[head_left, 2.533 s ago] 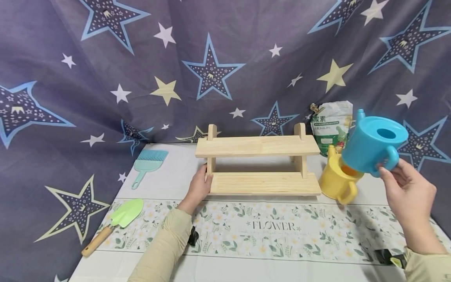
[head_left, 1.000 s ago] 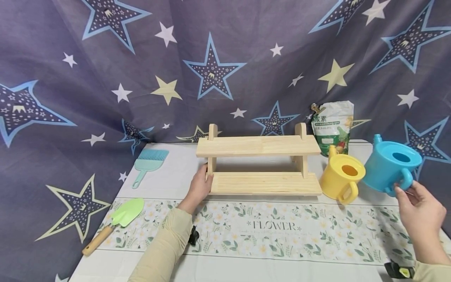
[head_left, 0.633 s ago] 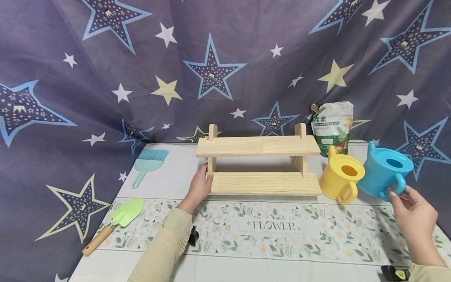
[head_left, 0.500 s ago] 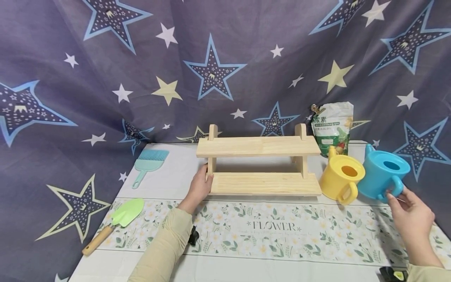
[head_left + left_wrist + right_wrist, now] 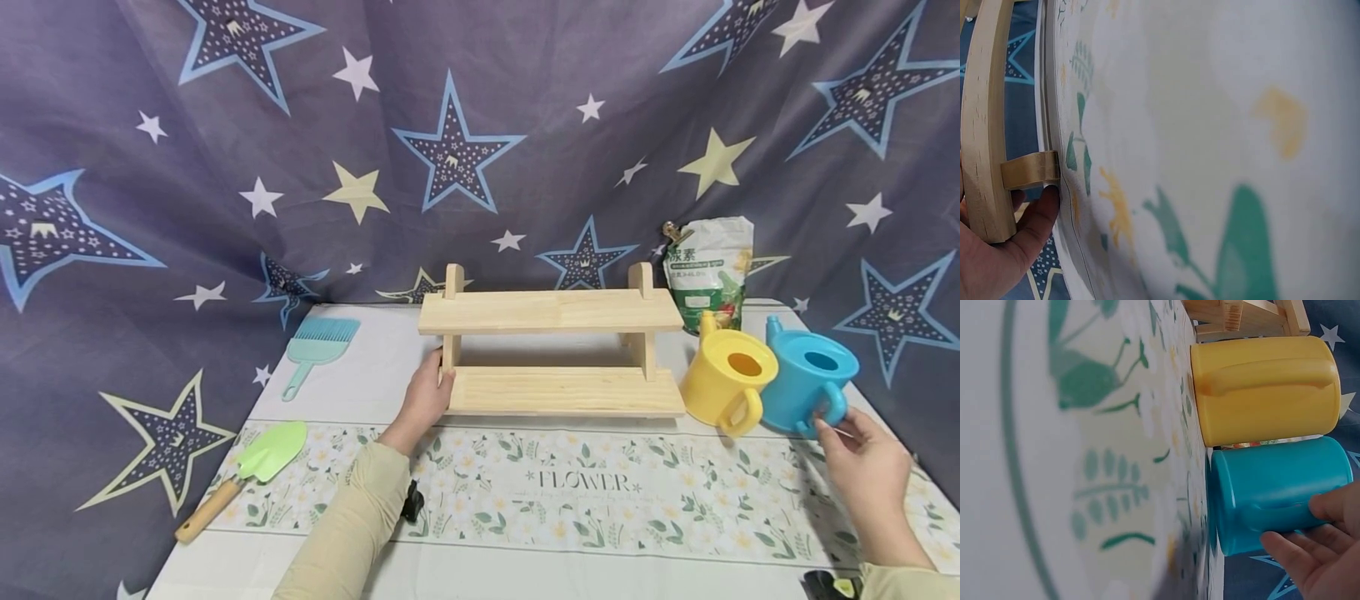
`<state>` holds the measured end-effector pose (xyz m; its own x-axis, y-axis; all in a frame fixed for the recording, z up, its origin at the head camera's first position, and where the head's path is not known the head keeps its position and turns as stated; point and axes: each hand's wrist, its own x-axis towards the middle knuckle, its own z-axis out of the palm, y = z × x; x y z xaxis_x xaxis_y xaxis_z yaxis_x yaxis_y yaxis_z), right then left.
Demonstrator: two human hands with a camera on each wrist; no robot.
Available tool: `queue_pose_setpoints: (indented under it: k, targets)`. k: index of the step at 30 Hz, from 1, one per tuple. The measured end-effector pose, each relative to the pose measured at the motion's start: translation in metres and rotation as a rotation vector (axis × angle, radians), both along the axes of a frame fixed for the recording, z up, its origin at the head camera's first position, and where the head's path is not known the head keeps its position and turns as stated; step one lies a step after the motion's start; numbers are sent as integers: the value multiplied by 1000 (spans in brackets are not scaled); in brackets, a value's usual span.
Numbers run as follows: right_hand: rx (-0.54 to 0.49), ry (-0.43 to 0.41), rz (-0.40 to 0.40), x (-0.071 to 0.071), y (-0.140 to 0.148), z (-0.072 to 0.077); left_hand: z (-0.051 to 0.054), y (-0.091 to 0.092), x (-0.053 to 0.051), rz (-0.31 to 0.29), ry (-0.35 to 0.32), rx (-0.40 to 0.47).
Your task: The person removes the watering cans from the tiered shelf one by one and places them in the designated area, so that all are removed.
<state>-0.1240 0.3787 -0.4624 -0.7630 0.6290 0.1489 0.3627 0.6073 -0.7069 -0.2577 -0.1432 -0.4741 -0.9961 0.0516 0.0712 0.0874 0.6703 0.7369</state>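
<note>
A two-tier wooden shelf [image 5: 555,392] stands mid-table in the head view. My left hand [image 5: 427,396] grips its left end; in the left wrist view, fingers and thumb [image 5: 1038,219] lie round the end of a board. On the right, my right hand [image 5: 866,458] pinches the handle of a blue watering can [image 5: 798,379]. In the right wrist view the thumb [image 5: 1329,506] is on that handle, fingers below. The blue can is upright, close beside a yellow watering can [image 5: 720,379], its base at or barely above the tabletop. The yellow can stands right of the shelf.
Behind the yellow can stands a white-and-green bag [image 5: 708,275] with a metal clip. At the left lie a teal brush [image 5: 315,350] and a green trowel [image 5: 270,454] with a wooden handle. A starry curtain [image 5: 525,108] hangs behind the floral-printed table cover [image 5: 585,525].
My right hand has lowered the blue watering can from above the yellow one, moved it right, then brought it back left beside the yellow can. The left hand and shelf stay put.
</note>
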Motion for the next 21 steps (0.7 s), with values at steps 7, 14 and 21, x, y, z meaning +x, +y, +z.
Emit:
queue_pose_setpoints:
  k: [7,14,21]
  targets:
    - [5,-99,43,1,6,-1,1,1,0,8,8,8]
    - [27,-83,16,5,2,2,0,-1,0,7,16,-22]
    - [124,191,-46,16,-29,23,9,-6,3,-6,8,-91]
